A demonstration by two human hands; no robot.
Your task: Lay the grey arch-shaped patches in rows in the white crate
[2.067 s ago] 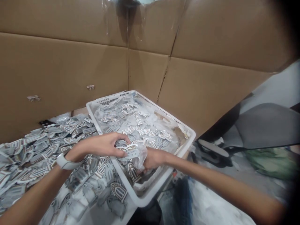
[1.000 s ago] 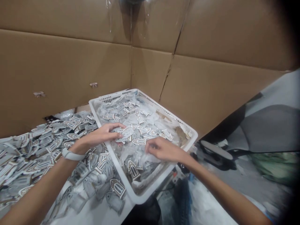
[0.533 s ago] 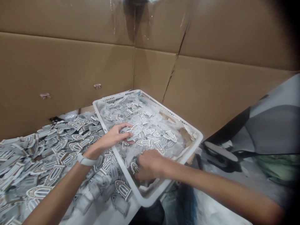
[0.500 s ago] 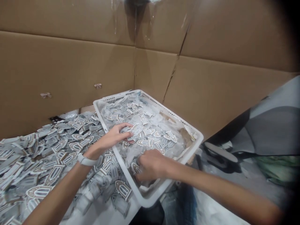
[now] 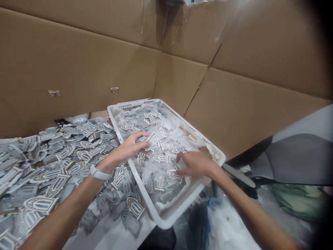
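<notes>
A white plastic basket [image 5: 135, 180] holds many small arched window-shaped pieces, some bare with brown and white patterns, others under clear plastic. My left hand [image 5: 131, 146] reaches over its left rim, fingers curved and apart above the pieces. Whether the fingertips touch any is hard to tell. At the basket's right side, my right hand [image 5: 196, 164] hovers low with thumb and fingers apart, close to an arched piece [image 5: 175, 174]. Another arched piece [image 5: 159, 183] lies face up near the basket's front end.
A large heap of similar arched pieces [image 5: 59, 184] covers the white table [image 5: 104, 236] left of the basket. Tall cardboard walls [image 5: 104, 66] stand behind. To the right are a grey chair [image 5: 299, 156], green cloth [image 5: 296, 199] and a white plastic bag [image 5: 229, 225].
My right hand has moved right and up from the basket's front part, its closed fingers now apart. The pieces it covered now show. My left hand stays nearly in place, fingers spread wider.
</notes>
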